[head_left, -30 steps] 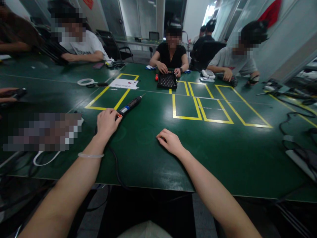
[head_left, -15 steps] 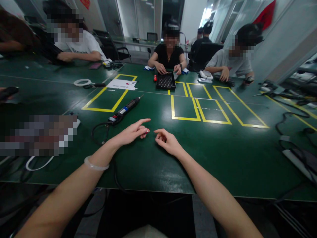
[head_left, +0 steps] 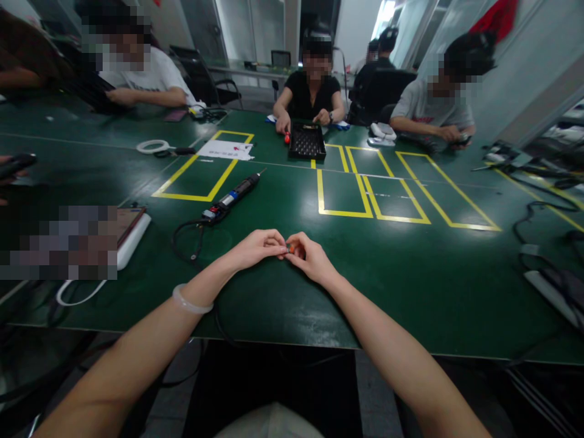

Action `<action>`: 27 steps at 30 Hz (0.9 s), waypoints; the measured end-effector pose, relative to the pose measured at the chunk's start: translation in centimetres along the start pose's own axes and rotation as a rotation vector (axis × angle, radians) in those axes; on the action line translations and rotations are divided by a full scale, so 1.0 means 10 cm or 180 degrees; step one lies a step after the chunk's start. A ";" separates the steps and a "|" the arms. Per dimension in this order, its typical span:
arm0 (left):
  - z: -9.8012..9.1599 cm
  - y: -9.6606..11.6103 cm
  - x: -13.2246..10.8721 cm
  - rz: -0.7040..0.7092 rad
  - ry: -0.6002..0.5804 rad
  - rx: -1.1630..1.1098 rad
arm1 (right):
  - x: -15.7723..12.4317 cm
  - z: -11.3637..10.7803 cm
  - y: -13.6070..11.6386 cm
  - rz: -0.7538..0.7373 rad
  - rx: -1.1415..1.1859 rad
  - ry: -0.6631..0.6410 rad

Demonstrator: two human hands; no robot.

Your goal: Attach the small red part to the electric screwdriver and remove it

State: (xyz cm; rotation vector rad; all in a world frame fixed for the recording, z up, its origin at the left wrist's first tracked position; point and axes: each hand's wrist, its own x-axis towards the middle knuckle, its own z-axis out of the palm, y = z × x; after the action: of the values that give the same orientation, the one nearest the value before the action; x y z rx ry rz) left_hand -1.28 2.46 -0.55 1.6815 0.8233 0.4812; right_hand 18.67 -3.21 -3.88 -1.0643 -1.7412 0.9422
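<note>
My left hand (head_left: 255, 247) and my right hand (head_left: 309, 258) meet fingertip to fingertip just above the green table (head_left: 387, 274). Together they pinch a tiny part (head_left: 289, 247) with a reddish-orange spot; it is too small to name. A pale bangle (head_left: 190, 302) circles my left wrist. A black electric screwdriver (head_left: 232, 198) with a blue band lies on the table up and left of my hands, its cable (head_left: 185, 234) looping toward the table edge. Neither hand touches it.
Yellow tape rectangles (head_left: 347, 191) mark the table. A black gridded tray (head_left: 307, 142) sits in front of a person in black at the far side. Other people sit at left and right. A white-edged tablet (head_left: 132, 228) lies at left; cables (head_left: 542, 225) and devices at right.
My left hand let go of the screwdriver, swung right and closed against my right hand's fingertips. My right hand stayed nearly in place. The person opposite moved a hand to the tray's left.
</note>
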 end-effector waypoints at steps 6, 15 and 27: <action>0.01 0.03 -0.03 0.0638 0.0334 0.0588 | 0.06 0.03 0.10 0.0394 0.0859 0.0157; -0.58 -0.08 -0.08 0.0838 0.1700 0.2592 | 0.08 0.01 0.11 0.0367 0.0879 0.0180; -1.46 -0.49 -0.33 -0.1618 0.2009 0.3076 | 0.10 0.00 0.13 0.0545 0.1052 0.0170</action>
State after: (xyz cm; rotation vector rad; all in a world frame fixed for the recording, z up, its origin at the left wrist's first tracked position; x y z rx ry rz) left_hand -14.89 10.40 -0.92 2.0660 2.1329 0.2492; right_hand 18.80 -1.84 -4.75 -1.0191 -1.4055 1.2476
